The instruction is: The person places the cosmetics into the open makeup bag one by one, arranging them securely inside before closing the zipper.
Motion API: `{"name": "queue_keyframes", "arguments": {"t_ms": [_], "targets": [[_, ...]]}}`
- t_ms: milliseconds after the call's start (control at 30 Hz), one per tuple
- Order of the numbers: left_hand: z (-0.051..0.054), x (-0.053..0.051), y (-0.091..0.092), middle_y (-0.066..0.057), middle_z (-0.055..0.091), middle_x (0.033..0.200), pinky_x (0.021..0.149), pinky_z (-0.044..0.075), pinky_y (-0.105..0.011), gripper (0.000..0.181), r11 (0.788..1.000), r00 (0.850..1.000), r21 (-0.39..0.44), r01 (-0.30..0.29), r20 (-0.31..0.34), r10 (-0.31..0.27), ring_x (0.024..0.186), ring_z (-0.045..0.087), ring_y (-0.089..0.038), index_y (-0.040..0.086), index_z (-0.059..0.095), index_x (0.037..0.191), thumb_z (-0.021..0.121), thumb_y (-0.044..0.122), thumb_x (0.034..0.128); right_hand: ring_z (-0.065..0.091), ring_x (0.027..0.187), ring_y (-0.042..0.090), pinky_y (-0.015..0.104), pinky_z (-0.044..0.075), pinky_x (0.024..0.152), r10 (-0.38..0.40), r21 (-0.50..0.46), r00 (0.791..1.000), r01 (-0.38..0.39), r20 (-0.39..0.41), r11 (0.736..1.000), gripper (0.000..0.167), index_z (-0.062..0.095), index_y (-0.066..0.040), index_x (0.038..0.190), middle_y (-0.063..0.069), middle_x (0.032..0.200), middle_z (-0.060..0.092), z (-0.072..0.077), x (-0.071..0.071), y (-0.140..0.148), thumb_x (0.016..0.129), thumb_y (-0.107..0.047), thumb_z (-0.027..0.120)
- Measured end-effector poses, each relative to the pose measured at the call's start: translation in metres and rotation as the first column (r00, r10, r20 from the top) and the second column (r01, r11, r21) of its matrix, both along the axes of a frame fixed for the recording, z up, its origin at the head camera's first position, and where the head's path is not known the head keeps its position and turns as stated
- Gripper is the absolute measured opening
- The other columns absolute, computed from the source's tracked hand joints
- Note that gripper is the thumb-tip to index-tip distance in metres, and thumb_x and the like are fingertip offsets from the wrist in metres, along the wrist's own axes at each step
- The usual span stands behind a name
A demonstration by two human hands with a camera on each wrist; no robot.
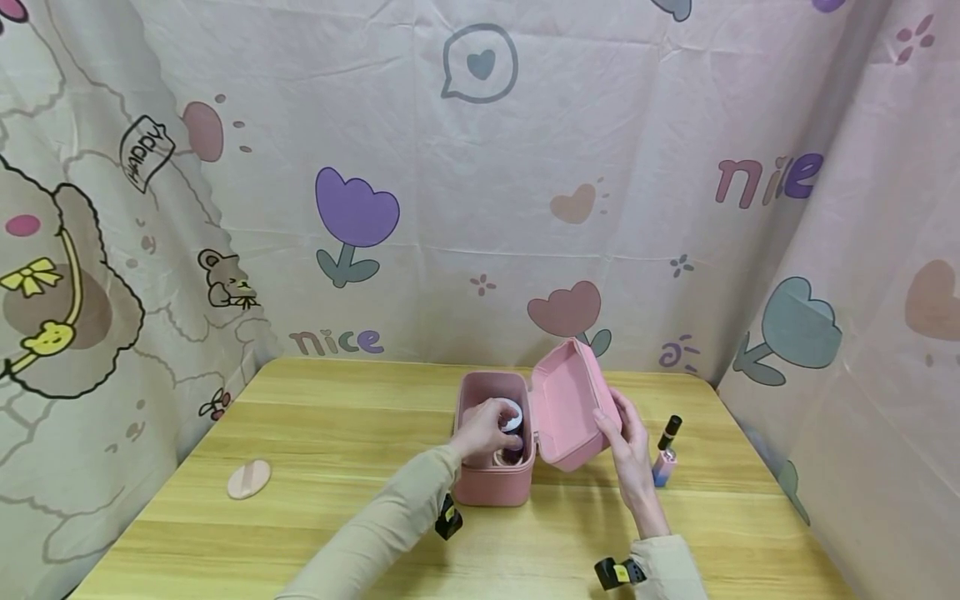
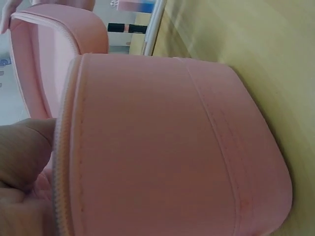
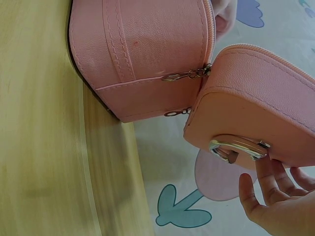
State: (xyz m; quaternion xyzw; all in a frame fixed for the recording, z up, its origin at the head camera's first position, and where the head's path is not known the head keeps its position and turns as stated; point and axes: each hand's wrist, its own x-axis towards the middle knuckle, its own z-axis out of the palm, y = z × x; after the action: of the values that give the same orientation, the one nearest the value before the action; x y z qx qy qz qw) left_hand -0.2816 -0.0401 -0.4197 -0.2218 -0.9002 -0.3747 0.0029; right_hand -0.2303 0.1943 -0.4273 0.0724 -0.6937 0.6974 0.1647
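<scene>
A pink zippered cosmetic case (image 1: 492,487) stands on the table with its lid (image 1: 570,408) swung open to the right. My left hand (image 1: 483,429) reaches over the near wall into the case. Its fingers curl round a container with a round white top (image 1: 513,412); dark contents lie just below, partly hidden by the fingers. In the left wrist view, the case's wall (image 2: 147,142) hides the fingertips. My right hand (image 1: 632,442) holds the lid's outer edge, thumb on the rim, with fingers behind it near the handle (image 3: 238,146).
A pale oval powder puff (image 1: 249,479) lies at the left of the wooden table (image 1: 337,417). On the right are a black tube (image 1: 670,432) and a pink-and-blue bottle (image 1: 663,468). A patterned curtain (image 1: 480,167) hangs behind the table.
</scene>
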Motion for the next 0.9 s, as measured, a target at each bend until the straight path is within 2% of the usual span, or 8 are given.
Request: {"name": "queue_keyframes", "arguments": {"t_ms": [167,267,367,500,633,733,900], "targets": [[0.006,0.001,-0.002,-0.021,0.073,0.107,0.087,0.05,-0.031,0.041,1.0,1.0,0.019,-0.008,0.004,0.008,0.1,0.068,-0.031,-0.001,0.071,0.111,0.083,0.008,0.0734,0.059,0.112,0.001,0.016,0.053,0.09,0.006,0.006,1.0,-0.005,-0.005,1.0,0.05,0.041,-0.004,0.15,-0.007,0.132,0.054,0.0,0.0,0.0,0.102,-0.011,0.052],[0.007,0.002,-0.004,-0.024,0.072,0.106,0.088,0.053,-0.033,0.039,0.998,1.0,0.064,0.006,0.002,-0.006,0.101,0.067,-0.036,-0.003,0.071,0.11,0.081,0.006,0.0743,0.059,0.112,0.001,0.016,0.053,0.09,0.005,0.005,1.0,-0.005,-0.007,1.0,0.05,0.041,-0.004,0.15,-0.007,0.132,0.054,0.0,0.0,0.0,0.102,-0.011,0.052],[0.007,0.004,-0.007,-0.026,0.07,0.103,0.089,0.057,-0.039,0.037,0.992,0.999,0.126,0.021,-0.029,-0.017,0.099,0.066,-0.041,-0.008,0.069,0.109,0.078,0.004,0.0758,0.059,0.111,0.001,0.016,0.053,0.09,0.005,0.003,1.0,-0.005,-0.009,1.0,0.049,0.041,-0.004,0.149,-0.008,0.131,0.055,0.0,0.0,0.0,0.102,-0.011,0.052],[0.004,0.006,-0.012,-0.027,0.064,0.105,0.093,0.057,-0.047,0.038,0.973,0.999,0.232,0.015,-0.041,-0.005,0.1,0.063,-0.041,-0.012,0.065,0.112,0.077,0.003,0.079,0.06,0.111,0.002,0.016,0.054,0.09,0.004,0.001,1.0,-0.004,-0.006,1.0,0.049,0.042,-0.003,0.149,-0.009,0.13,0.055,-0.001,-0.001,0.0,0.102,-0.011,0.052],[0.003,0.007,-0.018,-0.03,0.061,0.113,0.101,0.053,-0.05,0.038,0.944,1.0,0.33,0.017,-0.012,-0.013,0.107,0.061,-0.044,-0.013,0.063,0.117,0.075,0.001,0.0843,0.06,0.112,0.002,0.016,0.053,0.09,0.004,0.001,1.0,-0.004,-0.004,1.0,0.049,0.042,-0.004,0.149,-0.01,0.129,0.056,-0.001,0.0,0.001,0.102,-0.011,0.052],[0.004,0.009,-0.024,-0.031,0.059,0.119,0.105,0.05,-0.053,0.037,0.926,1.0,0.375,0.028,0.003,-0.031,0.113,0.059,-0.046,-0.013,0.062,0.12,0.072,0.001,0.0877,0.06,0.112,0.002,0.016,0.053,0.09,0.004,0.003,1.0,-0.004,-0.008,1.0,0.049,0.042,-0.003,0.149,-0.01,0.129,0.056,0.0,0.0,0.001,0.102,-0.011,0.052],[0.006,0.012,-0.039,-0.032,0.058,0.126,0.11,0.046,-0.052,0.04,0.915,0.998,0.399,0.059,-0.008,-0.061,0.122,0.057,-0.047,-0.014,0.058,0.126,0.069,0.004,0.0916,0.06,0.111,0.001,0.016,0.054,0.089,0.007,0.004,1.0,-0.007,-0.016,1.0,0.049,0.042,-0.002,0.149,-0.011,0.129,0.056,-0.001,0.0,0.0,0.102,-0.011,0.052]]}}
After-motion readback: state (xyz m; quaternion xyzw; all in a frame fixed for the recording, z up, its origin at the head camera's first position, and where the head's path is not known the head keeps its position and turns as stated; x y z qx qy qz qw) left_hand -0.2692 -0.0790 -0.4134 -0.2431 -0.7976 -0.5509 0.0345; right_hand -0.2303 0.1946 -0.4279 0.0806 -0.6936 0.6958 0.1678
